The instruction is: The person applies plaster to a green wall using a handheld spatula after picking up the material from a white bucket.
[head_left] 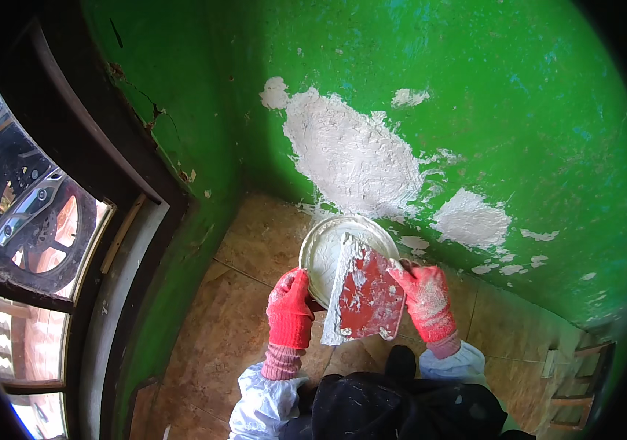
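Right hand, gloved in red, pinches the right edge of a red spreader, thumb lying over the plate's face. Left hand, likewise gloved, is closed at the near-left rim of a round white bucket, thumb at the lip, other fingers mostly hidden. Spreader: tilted, located across the near-right part of the bucket's mouth; a thick band of white paste coats its left edge, with smears on the red face. More paste lies within the bucket and on its inner wall.

Pose: forearms enter from the lower edge in white sleeves; left one runs nearly straight up, right one angles inward, hands facing each other across the bucket.

Surroundings: tiled floor below; green wall ahead, bearing rough white patches; dark-framed window at far left.
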Tool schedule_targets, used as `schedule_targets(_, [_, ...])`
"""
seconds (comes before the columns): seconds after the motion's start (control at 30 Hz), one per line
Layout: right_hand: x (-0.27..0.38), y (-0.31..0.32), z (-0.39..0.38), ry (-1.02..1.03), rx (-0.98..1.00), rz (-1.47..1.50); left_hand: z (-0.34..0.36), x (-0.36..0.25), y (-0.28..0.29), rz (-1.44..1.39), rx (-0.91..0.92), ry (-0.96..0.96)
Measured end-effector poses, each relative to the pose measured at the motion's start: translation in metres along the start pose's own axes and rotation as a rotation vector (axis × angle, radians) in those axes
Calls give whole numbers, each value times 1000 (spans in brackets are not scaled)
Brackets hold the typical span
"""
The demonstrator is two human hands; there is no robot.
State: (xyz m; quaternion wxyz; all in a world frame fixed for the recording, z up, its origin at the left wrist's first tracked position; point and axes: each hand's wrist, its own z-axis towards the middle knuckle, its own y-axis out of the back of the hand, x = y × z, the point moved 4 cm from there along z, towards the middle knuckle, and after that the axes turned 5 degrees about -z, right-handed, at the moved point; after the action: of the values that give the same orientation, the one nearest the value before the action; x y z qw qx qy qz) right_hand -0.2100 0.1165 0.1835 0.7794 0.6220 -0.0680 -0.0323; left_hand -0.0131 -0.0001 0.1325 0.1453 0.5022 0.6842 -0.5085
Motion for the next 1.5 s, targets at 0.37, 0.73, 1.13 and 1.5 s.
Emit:
schedule_targets(0.37, [-10,15,5,36,-371,290,14,10,13,-73,-26,-11])
schedule_targets(0.73, [-66,-25,30,-967,-450,676,29,36,32,-102,-47,108])
schedule_targets(1.13, [-62,-17,48,-993,-489,600,38,45,38,-117,-73,106])
schedule_targets(1.5, [-64,-17,54,-708,-519,442,37,42,31,-129,-54,115])
